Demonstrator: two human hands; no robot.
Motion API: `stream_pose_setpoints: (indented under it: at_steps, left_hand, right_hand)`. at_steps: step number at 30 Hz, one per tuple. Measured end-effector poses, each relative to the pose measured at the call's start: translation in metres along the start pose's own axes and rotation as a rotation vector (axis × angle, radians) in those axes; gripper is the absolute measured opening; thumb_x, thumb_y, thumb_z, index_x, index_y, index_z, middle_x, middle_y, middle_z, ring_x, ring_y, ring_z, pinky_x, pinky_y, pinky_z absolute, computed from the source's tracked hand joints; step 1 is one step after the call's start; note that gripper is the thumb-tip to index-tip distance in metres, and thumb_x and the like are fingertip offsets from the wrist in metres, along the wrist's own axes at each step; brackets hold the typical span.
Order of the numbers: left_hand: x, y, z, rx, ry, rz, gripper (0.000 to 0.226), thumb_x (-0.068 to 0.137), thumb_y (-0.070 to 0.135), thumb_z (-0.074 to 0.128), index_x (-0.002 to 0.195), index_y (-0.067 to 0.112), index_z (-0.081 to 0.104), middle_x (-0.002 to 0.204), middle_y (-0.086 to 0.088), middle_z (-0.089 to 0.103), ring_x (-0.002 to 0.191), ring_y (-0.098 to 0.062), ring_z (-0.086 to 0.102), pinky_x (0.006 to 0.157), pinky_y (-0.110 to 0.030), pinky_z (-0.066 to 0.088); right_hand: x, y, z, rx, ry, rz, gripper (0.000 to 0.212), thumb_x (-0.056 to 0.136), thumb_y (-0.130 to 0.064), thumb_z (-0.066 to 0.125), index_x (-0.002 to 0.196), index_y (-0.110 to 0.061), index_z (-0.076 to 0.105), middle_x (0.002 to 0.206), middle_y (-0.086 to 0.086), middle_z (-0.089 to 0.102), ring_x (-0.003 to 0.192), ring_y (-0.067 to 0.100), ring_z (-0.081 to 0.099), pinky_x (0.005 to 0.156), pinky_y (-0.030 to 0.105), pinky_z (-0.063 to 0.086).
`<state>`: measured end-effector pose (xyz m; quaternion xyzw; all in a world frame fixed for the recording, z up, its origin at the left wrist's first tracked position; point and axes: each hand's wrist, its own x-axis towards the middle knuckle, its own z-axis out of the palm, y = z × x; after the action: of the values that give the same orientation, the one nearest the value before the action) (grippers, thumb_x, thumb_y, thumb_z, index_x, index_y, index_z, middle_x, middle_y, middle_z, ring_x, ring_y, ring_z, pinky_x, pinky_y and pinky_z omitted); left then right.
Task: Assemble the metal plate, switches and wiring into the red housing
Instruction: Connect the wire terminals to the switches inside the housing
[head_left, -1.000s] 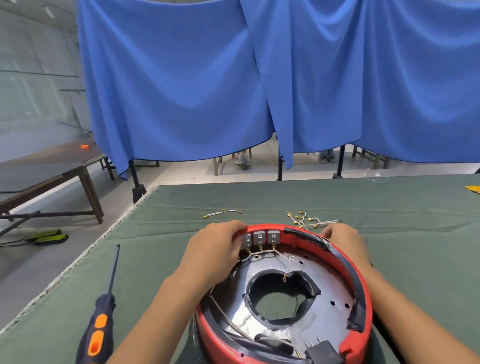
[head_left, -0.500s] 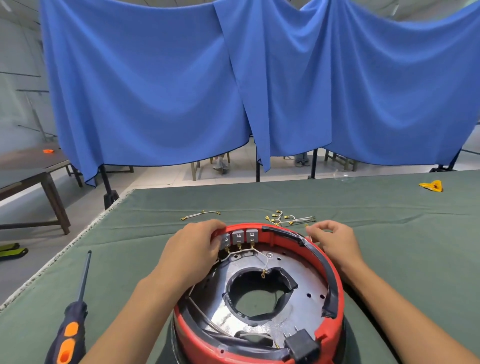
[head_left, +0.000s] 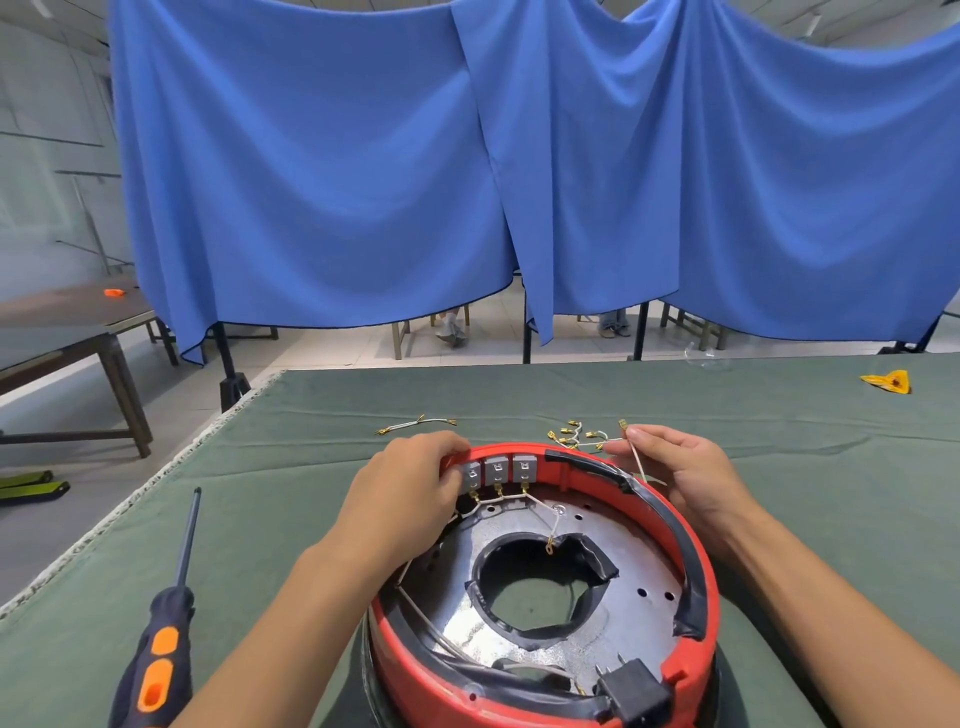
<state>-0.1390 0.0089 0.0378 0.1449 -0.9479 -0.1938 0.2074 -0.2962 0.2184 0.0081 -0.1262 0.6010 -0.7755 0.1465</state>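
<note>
The round red housing (head_left: 691, 551) stands on the green table in front of me. Inside it lies the metal plate (head_left: 618, 561) with a large centre hole. Three grey switches (head_left: 498, 470) sit in a row at the far rim, joined by white wires with gold terminals. My left hand (head_left: 410, 488) grips the housing's far left rim beside the leftmost switch. My right hand (head_left: 680, 467) pinches a short white wire (head_left: 636, 457) with a gold terminal, just above the far right rim. A black plug socket (head_left: 631, 688) sits at the near rim.
A pile of loose wires (head_left: 574, 436) lies behind the housing, and a single wire (head_left: 415, 423) lies further left. A black and orange screwdriver (head_left: 166, 623) rests at my left. A yellow object (head_left: 888, 382) sits far right. Blue curtains hang behind the table.
My right hand has lifted a short wire from the pile behind the housing and now pinches it above the rim. My left hand has stayed on the rim by the switches.
</note>
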Motion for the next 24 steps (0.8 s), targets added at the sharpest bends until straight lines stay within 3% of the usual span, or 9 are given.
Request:
stream_pose_setpoints:
  at_steps: [2,6,16,21,24]
  left_hand:
    - [0.000,-0.001,0.000,-0.026,0.002,-0.009,0.030,0.092,0.021,0.050,0.118,0.029,0.062,0.118,0.007,0.065,0.111,-0.019,0.058,0.093,-0.038,0.047]
    - [0.000,0.000,0.000,-0.032,-0.002,-0.013,0.028,0.092,0.021,0.050,0.116,0.029,0.062,0.117,0.006,0.066,0.109,-0.019,0.059,0.092,-0.038,0.047]
    - [0.001,0.001,-0.001,-0.073,-0.008,-0.046,0.027,0.091,0.020,0.051,0.113,0.029,0.064,0.112,0.007,0.067,0.104,-0.017,0.061,0.090,-0.039,0.049]
    - [0.004,0.000,0.000,-0.181,0.042,-0.091,0.023,0.088,0.013,0.054,0.103,0.021,0.069,0.099,0.006,0.070,0.094,-0.014,0.062,0.086,-0.031,0.049]
    - [0.005,-0.003,-0.001,-0.246,0.130,-0.182,0.025,0.083,0.006,0.052,0.090,0.017,0.073,0.087,0.004,0.070,0.087,-0.015,0.061,0.074,-0.024,0.043]
  right_hand:
    - [-0.002,-0.005,0.002,0.009,-0.006,0.006,0.012,0.089,-0.014,0.060,0.081,-0.012,0.068,0.078,0.005,0.075,0.064,0.013,0.070,0.062,0.029,0.056]
    - [-0.007,-0.019,0.008,-0.033,-0.001,-0.045,0.012,0.091,-0.013,0.058,0.081,-0.012,0.065,0.065,-0.001,0.072,0.052,0.006,0.063,0.043,0.017,0.047]
    - [-0.034,-0.056,0.056,-0.187,-0.088,-0.264,0.010,0.091,-0.012,0.060,0.082,-0.009,0.064,0.068,0.004,0.073,0.047,0.011,0.062,0.044,0.019,0.047]
    - [-0.054,-0.055,0.082,-0.307,-0.259,-0.137,0.012,0.092,-0.010,0.058,0.082,-0.007,0.063,0.073,0.008,0.075,0.053,0.013,0.066,0.044,0.019,0.048]
    - [-0.061,-0.046,0.092,-0.353,-0.357,-0.033,0.014,0.093,-0.010,0.057,0.080,-0.008,0.062,0.071,0.008,0.074,0.053,0.013,0.065,0.045,0.019,0.046]
